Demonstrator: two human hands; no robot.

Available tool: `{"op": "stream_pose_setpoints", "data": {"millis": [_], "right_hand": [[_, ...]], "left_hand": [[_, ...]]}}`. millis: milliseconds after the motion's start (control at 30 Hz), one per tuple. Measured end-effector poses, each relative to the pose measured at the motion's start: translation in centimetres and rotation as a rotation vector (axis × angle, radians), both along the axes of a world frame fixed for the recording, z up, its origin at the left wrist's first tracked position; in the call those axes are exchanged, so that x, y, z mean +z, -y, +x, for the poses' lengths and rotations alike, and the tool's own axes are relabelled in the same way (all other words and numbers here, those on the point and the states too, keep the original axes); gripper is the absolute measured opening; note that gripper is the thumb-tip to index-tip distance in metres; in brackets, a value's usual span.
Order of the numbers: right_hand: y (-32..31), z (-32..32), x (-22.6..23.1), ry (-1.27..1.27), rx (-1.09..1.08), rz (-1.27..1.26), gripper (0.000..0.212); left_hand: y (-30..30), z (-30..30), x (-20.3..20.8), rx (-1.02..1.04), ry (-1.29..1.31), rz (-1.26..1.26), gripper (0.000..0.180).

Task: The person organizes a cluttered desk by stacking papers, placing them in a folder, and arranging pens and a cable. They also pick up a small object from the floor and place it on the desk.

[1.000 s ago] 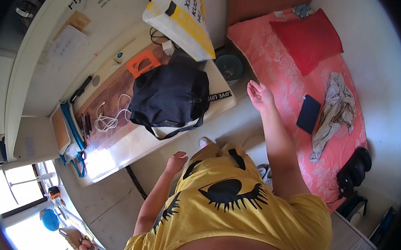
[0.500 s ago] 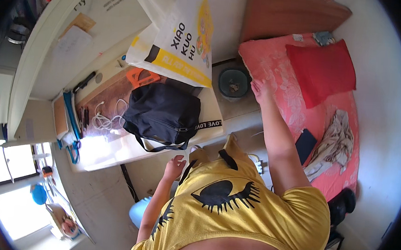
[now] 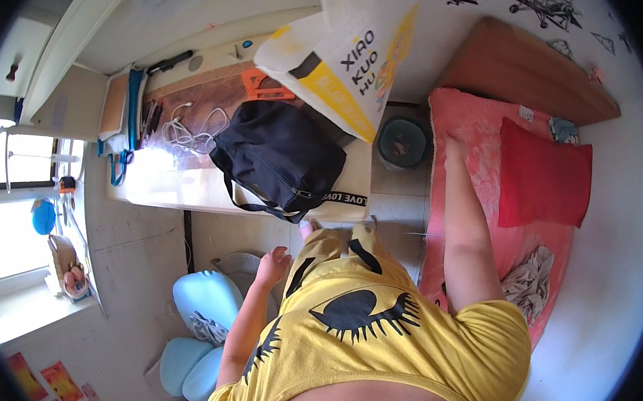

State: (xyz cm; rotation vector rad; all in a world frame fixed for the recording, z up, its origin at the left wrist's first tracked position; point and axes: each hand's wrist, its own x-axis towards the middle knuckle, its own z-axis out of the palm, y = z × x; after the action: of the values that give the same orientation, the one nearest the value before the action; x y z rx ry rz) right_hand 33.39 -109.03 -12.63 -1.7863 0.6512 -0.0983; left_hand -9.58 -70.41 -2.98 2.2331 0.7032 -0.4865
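My left hand (image 3: pixel 274 264) hangs low beside my yellow shirt (image 3: pixel 372 331), in front of the desk edge. Its fingers are loosely curled and apart, with nothing in them. On the right, my right arm reaches forward over the bed, and my right hand (image 3: pixel 456 147) is above the pink bed cover (image 3: pixel 476 122), near its left edge. Its fingers blend into the cover and are hard to make out. A black bag (image 3: pixel 280 153) with a patterned strap lies on the desk (image 3: pixel 150 194). Behind it stands a white and yellow paper bag (image 3: pixel 310 43).
A dark green bin (image 3: pixel 402 143) stands between desk and bed. On the bed lie a red pillow (image 3: pixel 543 175) and crumpled cloth (image 3: pixel 528 282). White cables (image 3: pixel 184 139) and an orange object (image 3: pixel 266 86) rest on the desk. A light-blue chair (image 3: pixel 206 300) is at my left.
The whole view has turned left, so the desk and bed appear further right. My right hand has shifted from beside the bin to over the bed. More of the blue chair shows.
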Motion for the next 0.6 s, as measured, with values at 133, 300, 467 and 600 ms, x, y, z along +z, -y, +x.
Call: {"op": "stream_pose_setpoints", "data": {"millis": [133, 300, 467, 600], "right_hand": [[-3.8, -3.8, 6.0, -0.080, 0.080, 0.198, 0.028], [-2.4, -8.7, 1.8, -0.306, 0.314, 0.113, 0.031], [-3.2, -17.2, 1.6, -0.593, 0.804, -0.535, 0.042], [-5.1, -26.7, -3.6, -0.808, 1.160, -0.809, 0.029]], "left_hand": [[-0.5, -1.2, -1.6, 0.105, 0.181, -0.068, 0.028], [-2.6, 0.0, -0.2, 0.098, 0.229, 0.032, 0.018], [-6.4, -0.5, 1.5, 0.098, 0.238, 0.038, 0.023], [-12.0, -2.7, 1.6, 0.059, 0.192, 0.056, 0.028]]}}
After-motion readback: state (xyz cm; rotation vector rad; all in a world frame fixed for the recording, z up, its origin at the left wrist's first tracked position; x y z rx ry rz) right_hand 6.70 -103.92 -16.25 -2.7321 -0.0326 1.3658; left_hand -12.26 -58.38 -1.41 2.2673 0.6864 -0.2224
